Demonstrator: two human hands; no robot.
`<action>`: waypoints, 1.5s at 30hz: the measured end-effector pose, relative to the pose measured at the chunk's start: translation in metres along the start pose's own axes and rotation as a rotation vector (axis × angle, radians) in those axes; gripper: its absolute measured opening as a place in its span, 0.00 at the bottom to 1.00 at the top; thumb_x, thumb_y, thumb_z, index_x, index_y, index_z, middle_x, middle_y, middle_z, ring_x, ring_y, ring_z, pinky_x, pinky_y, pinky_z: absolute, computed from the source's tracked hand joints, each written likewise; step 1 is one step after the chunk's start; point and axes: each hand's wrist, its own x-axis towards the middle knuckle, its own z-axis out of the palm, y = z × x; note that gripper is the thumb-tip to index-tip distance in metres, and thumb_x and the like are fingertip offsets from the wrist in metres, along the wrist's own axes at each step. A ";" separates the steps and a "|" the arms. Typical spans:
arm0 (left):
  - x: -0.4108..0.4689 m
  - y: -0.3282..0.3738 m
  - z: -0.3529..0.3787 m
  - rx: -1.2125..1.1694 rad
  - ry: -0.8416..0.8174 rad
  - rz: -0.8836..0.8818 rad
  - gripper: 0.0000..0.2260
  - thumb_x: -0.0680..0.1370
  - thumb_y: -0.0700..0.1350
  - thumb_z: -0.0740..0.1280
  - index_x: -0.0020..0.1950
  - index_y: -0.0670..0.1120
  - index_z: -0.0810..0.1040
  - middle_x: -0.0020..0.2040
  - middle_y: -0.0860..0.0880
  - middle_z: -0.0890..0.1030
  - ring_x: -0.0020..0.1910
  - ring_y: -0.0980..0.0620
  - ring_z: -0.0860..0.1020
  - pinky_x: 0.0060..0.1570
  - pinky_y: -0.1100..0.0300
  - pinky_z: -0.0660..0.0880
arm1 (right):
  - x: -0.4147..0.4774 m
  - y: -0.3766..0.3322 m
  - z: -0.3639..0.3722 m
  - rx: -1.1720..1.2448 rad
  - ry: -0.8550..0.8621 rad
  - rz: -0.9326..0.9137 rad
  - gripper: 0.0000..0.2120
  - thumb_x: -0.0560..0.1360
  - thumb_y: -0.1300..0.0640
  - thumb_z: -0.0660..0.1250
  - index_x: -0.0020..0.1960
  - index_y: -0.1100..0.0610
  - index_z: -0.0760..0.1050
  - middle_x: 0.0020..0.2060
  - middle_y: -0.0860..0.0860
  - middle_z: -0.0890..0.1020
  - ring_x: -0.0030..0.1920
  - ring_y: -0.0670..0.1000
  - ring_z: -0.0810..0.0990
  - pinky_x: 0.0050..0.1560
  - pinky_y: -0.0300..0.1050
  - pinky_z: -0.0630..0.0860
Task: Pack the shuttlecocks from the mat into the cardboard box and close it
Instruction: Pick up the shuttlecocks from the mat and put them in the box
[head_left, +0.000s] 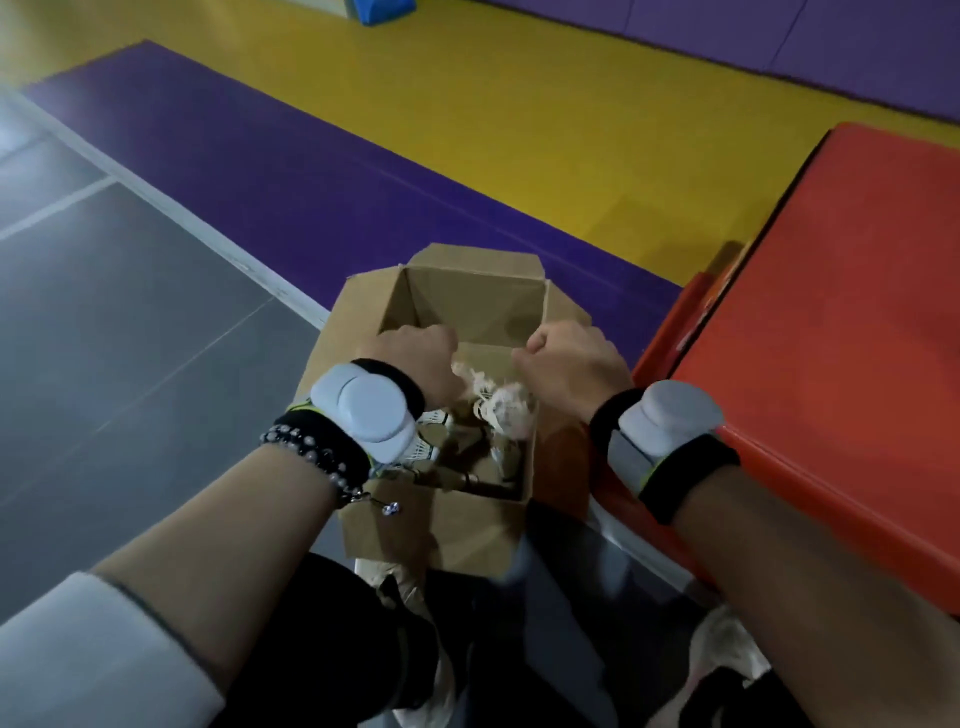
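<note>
The brown cardboard box (467, 530) stands on the floor with its flaps folded outward. My left hand (415, 364) and my right hand (569, 358) hover over its open top, side by side, fingers curled downward. A bunch of white feathered shuttlecocks (501, 410) pokes out between and beneath both hands, which hold it from either side. More shuttlecocks (431, 447) lie inside the box near its front wall, partly hidden by my left wrist. My fingertips are hidden from view.
A red mat (831, 338) lies raised at the right, its edge close to the box. Purple (260, 171) and yellow (519, 114) floor mats stretch beyond the box, and grey floor (104, 338) lies to the left. My legs and shoes are below the box.
</note>
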 end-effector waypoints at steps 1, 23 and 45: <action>0.000 0.002 0.002 0.022 -0.058 0.000 0.21 0.74 0.58 0.66 0.65 0.52 0.72 0.55 0.48 0.80 0.52 0.44 0.79 0.50 0.52 0.76 | -0.002 0.002 0.003 -0.031 -0.015 0.007 0.12 0.73 0.49 0.61 0.47 0.55 0.78 0.47 0.53 0.81 0.50 0.58 0.78 0.47 0.47 0.74; 0.003 0.027 0.008 0.092 -0.224 0.152 0.16 0.78 0.52 0.65 0.63 0.46 0.78 0.58 0.46 0.81 0.49 0.46 0.79 0.47 0.56 0.74 | -0.020 0.090 0.129 -0.159 -0.234 0.308 0.14 0.79 0.56 0.58 0.61 0.63 0.69 0.61 0.62 0.77 0.61 0.63 0.77 0.57 0.50 0.73; -0.013 0.056 0.000 0.112 -0.108 0.247 0.19 0.78 0.51 0.64 0.68 0.48 0.71 0.62 0.46 0.77 0.57 0.44 0.78 0.51 0.54 0.75 | -0.037 0.093 0.052 -0.270 -0.047 0.236 0.21 0.77 0.45 0.62 0.63 0.58 0.68 0.62 0.57 0.75 0.60 0.61 0.77 0.57 0.53 0.73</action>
